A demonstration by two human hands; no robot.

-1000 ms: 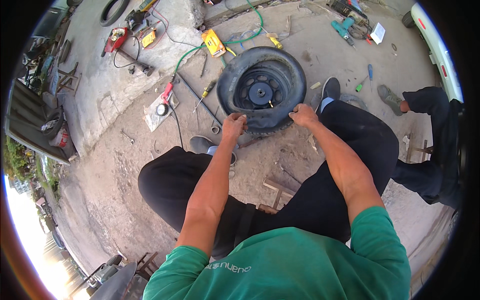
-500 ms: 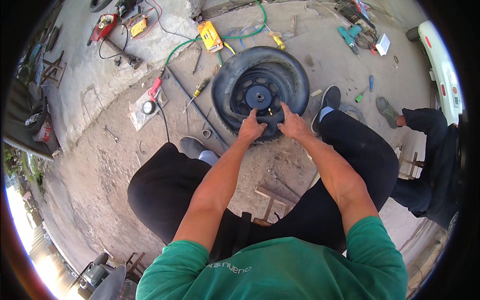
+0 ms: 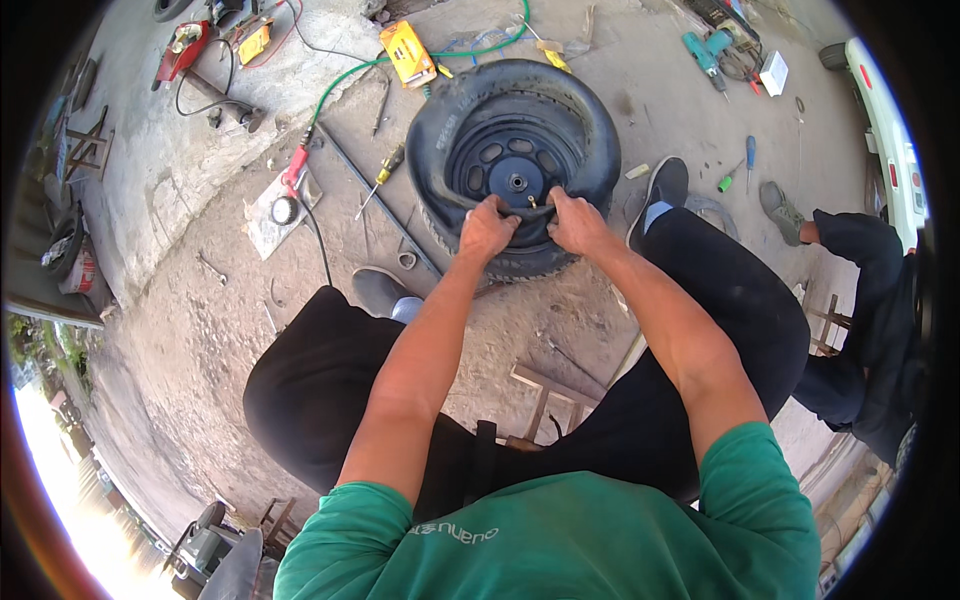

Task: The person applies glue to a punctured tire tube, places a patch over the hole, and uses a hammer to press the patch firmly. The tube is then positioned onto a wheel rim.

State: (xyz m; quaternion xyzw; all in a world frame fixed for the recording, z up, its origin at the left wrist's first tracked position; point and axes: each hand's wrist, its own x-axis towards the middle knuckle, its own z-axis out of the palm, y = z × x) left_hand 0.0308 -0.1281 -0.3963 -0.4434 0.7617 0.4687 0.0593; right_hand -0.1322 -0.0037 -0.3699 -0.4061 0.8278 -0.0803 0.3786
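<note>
A black tire [image 3: 596, 115] lies flat on the ground between my feet, around a dark wheel rim [image 3: 490, 153] with slots and a round hub [image 3: 517, 182]. A small brass valve stem [image 3: 532, 202] stands up near the rim's near side. My left hand [image 3: 488, 230] is closed on the tire's near inner edge, just left of the valve. On the other side of the valve my right hand [image 3: 577, 222] grips the same edge, fingers curled over it. The bead bulges up between the two hands. Parts of my fingertips are hidden behind the rubber.
Left of the tire lie a long metal bar [image 3: 375, 195], a yellow-handled screwdriver [image 3: 383, 178] and a pressure gauge [image 3: 285, 210] on a hose. A yellow box [image 3: 408, 54] and green hose are beyond. A teal drill [image 3: 707, 62] lies far right. Another person's leg [image 3: 840, 300] is at right.
My fingers, stretched forward on the tire before, have curled around its near inner edge. That edge looks lifted, and my hands sit slightly closer to the hub.
</note>
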